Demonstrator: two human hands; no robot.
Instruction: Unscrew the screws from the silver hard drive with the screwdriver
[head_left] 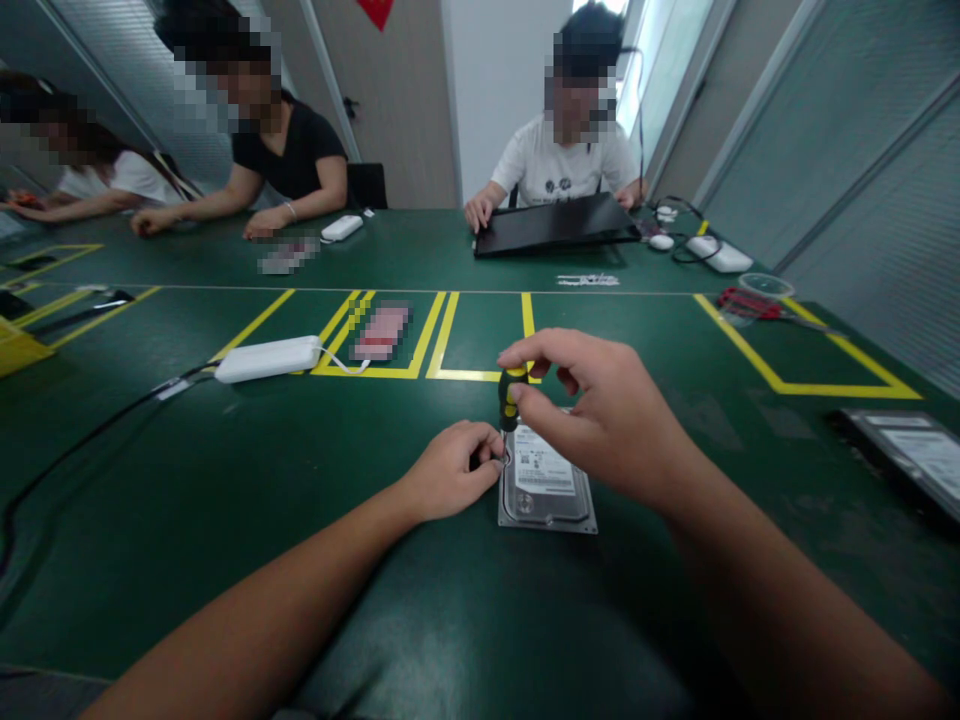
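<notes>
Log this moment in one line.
right hand: holds screwdriver upright | left hand: at left edge of hard drive | hard drive: label up on table

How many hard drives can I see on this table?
2: one hard drive beside the left hand, under the screwdriver; a second, similar-looking drive at the picture's right edge, partly cut off. Others may be hidden.

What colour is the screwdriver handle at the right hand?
Black with yellow patches: the screwdriver handle shows best in the head view.
</notes>
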